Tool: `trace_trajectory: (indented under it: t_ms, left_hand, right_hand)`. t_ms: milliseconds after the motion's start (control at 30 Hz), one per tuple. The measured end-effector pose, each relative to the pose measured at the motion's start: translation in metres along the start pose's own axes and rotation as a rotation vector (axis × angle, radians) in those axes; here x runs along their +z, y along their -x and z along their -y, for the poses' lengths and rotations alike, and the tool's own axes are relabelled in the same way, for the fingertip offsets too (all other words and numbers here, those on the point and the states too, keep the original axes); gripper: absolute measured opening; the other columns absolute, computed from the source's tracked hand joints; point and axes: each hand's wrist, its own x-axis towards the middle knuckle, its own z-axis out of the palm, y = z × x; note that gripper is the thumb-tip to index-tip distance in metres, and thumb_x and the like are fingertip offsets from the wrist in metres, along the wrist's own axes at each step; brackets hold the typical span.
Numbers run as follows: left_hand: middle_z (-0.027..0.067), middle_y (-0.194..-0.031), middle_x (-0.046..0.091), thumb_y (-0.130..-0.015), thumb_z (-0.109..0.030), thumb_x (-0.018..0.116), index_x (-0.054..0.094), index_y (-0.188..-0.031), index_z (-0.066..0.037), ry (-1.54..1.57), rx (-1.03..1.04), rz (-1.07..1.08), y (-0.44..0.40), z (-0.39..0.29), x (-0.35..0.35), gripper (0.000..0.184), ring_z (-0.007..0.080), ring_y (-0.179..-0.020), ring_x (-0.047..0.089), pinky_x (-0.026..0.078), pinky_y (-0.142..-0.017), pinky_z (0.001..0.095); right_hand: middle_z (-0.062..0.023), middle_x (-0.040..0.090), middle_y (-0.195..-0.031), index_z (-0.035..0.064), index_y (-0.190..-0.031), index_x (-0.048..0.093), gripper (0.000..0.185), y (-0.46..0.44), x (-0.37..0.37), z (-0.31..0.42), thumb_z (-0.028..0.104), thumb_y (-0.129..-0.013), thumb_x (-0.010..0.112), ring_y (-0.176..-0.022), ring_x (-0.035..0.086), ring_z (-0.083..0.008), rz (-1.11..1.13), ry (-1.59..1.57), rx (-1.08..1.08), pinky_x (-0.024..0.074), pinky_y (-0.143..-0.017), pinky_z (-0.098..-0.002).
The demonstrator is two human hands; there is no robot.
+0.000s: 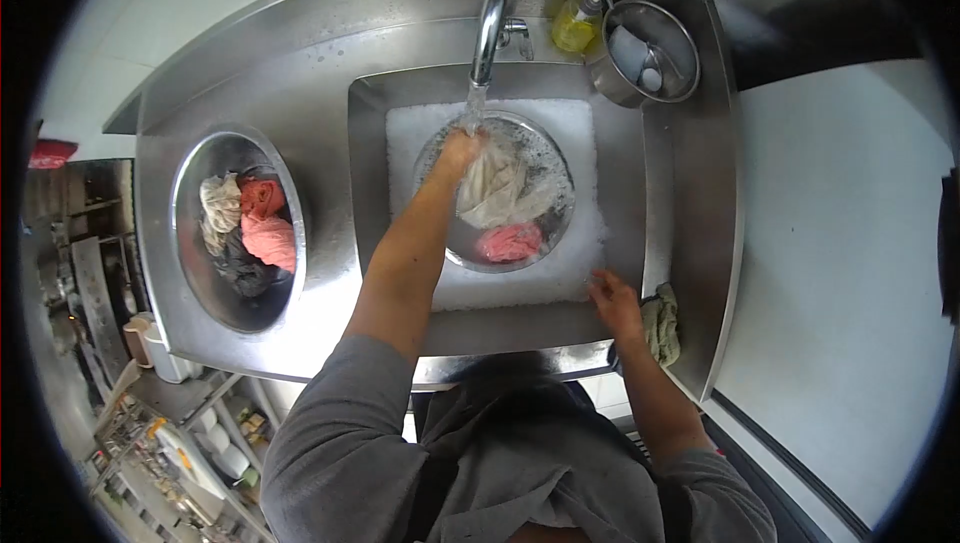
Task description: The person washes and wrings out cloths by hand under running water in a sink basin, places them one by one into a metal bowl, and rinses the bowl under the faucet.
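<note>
My left hand (462, 150) is under the running tap (490, 28), gripping the upper end of a wet whitish cloth (494, 188). Its fingers are partly hidden by water and fabric. The cloth hangs into a round metal basin (565, 213) of sudsy water, where a pink cloth (510, 242) lies near the front rim. Foamy water surrounds the basin inside the steel sink (375, 273). At the sink's front right, my right hand (615, 303) hovers with loosely bent fingers apart and holds nothing. A greenish rag (661, 325) hangs over the edge beside it.
A metal bowl (185, 233) on the left counter holds white, pink, red and dark cloths. Behind the sink's right corner stand a yellow soap bottle (573, 28) and a metal pot (620, 88) with utensils. A white surface (840, 233) lies to the right.
</note>
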Motion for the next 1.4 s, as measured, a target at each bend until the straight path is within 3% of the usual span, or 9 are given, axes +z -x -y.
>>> trace_trajectory:
  t_ms: [33, 133, 267, 467, 600, 867, 1067, 1233, 1400]
  left_hand:
    - [0.0134, -0.102, 0.063, -0.082, -0.024, 0.061, 0.061, -0.104, -0.002, 0.450, -0.105, -0.092, 0.005, -0.015, -0.011, 0.031, 0.0233, -0.098, 0.057, 0.043, -0.085, 0.0356]
    - [0.0090, -0.092, 0.062, -0.081, -0.018, 0.063, 0.062, -0.099, -0.002, 0.564, -0.036, -0.004, 0.038, -0.062, -0.048, 0.024, 0.0186, -0.087, 0.054, 0.042, -0.079, 0.0336]
    - [0.0083, -0.091, 0.062, -0.083, -0.018, 0.061, 0.061, -0.097, -0.001, -0.050, 0.338, 0.034, 0.067, -0.095, -0.091, 0.022, 0.0198, -0.087, 0.055, 0.042, -0.080, 0.0328]
    - [0.0037, -0.083, 0.062, -0.089, -0.013, 0.058, 0.060, -0.092, -0.001, 0.264, 0.347, 0.159, 0.153, -0.155, -0.146, 0.012, 0.0125, -0.080, 0.055, 0.045, -0.072, 0.0281]
    - [-0.0002, -0.086, 0.059, -0.090, -0.011, 0.057, 0.058, -0.093, -0.004, 0.369, 0.460, 0.036, 0.196, -0.181, -0.185, 0.009, 0.0081, -0.081, 0.053, 0.042, -0.073, 0.0235]
    - [-0.0007, -0.083, 0.059, -0.089, -0.016, 0.059, 0.058, -0.092, -0.005, 0.594, 0.556, -0.382, 0.255, -0.205, -0.250, 0.011, 0.0087, -0.077, 0.053, 0.042, -0.073, 0.0228]
    - [0.0173, -0.099, 0.065, -0.078, -0.034, 0.063, 0.066, -0.100, -0.004, -0.770, 0.335, -0.022, 0.211, -0.156, -0.218, 0.037, 0.0290, -0.097, 0.061, 0.046, -0.085, 0.0355]
    - [0.0219, -0.098, 0.064, -0.075, -0.036, 0.061, 0.068, -0.097, -0.008, -0.405, 0.223, -0.277, 0.183, -0.145, -0.210, 0.036, 0.0362, -0.098, 0.060, 0.047, -0.088, 0.0415]
    - [0.0188, -0.091, 0.067, -0.075, -0.026, 0.063, 0.068, -0.096, -0.007, -0.173, 0.195, -0.637, 0.174, -0.148, -0.217, 0.028, 0.0338, -0.089, 0.064, 0.050, -0.082, 0.0402]
  right_hand:
    - [-0.0145, 0.064, -0.082, 0.0079, -0.114, 0.059, 0.032, 0.001, -0.001, 0.001, 0.019, -0.085, 0.061, -0.069, 0.064, -0.0235, 0.006, -0.027, -0.003, 0.0500, -0.064, -0.0356]
    - [-0.0145, 0.065, -0.084, 0.0073, -0.114, 0.060, 0.032, -0.008, 0.000, 0.016, 0.019, -0.084, 0.061, -0.069, 0.064, -0.0237, 0.030, -0.123, 0.093, 0.0502, -0.066, -0.0351]
    - [-0.0148, 0.065, -0.093, 0.0077, -0.114, 0.060, 0.034, -0.061, 0.007, 0.077, 0.018, -0.082, 0.063, -0.081, 0.064, -0.0287, -0.100, -0.062, -0.170, 0.0493, -0.077, -0.0369]
    - [-0.0165, 0.064, -0.102, 0.0079, -0.111, 0.062, 0.037, -0.122, 0.044, 0.233, 0.021, -0.077, 0.068, -0.097, 0.061, -0.0329, -0.346, -0.169, -0.957, 0.0470, -0.084, -0.0409]
    - [-0.0180, 0.066, -0.093, 0.0079, -0.104, 0.065, 0.036, -0.127, 0.050, 0.266, 0.027, -0.074, 0.070, -0.091, 0.062, -0.0359, 0.218, -0.162, -0.619, 0.0474, -0.083, -0.0428]
    - [-0.0143, 0.067, -0.082, 0.0033, -0.093, 0.065, 0.023, -0.150, 0.005, 0.223, 0.017, -0.075, 0.069, -0.077, 0.065, -0.0256, -0.062, -0.063, -0.605, 0.0485, -0.069, -0.0333]
    - [-0.0078, 0.066, -0.078, -0.0018, -0.089, 0.062, 0.019, -0.131, -0.039, 0.279, 0.000, -0.071, 0.063, -0.074, 0.060, -0.0114, -0.146, -0.424, -0.780, 0.0450, -0.065, -0.0243]
    - [-0.0101, 0.067, -0.083, -0.0014, -0.091, 0.063, 0.021, -0.116, -0.040, 0.275, -0.001, -0.070, 0.063, -0.076, 0.063, -0.0153, -0.275, -0.459, -0.748, 0.0466, -0.070, -0.0260]
    - [-0.0132, 0.068, -0.087, 0.0017, -0.092, 0.064, 0.020, -0.132, -0.045, 0.249, 0.004, -0.072, 0.066, -0.078, 0.064, -0.0226, -0.379, 0.275, -0.708, 0.0480, -0.072, -0.0314]
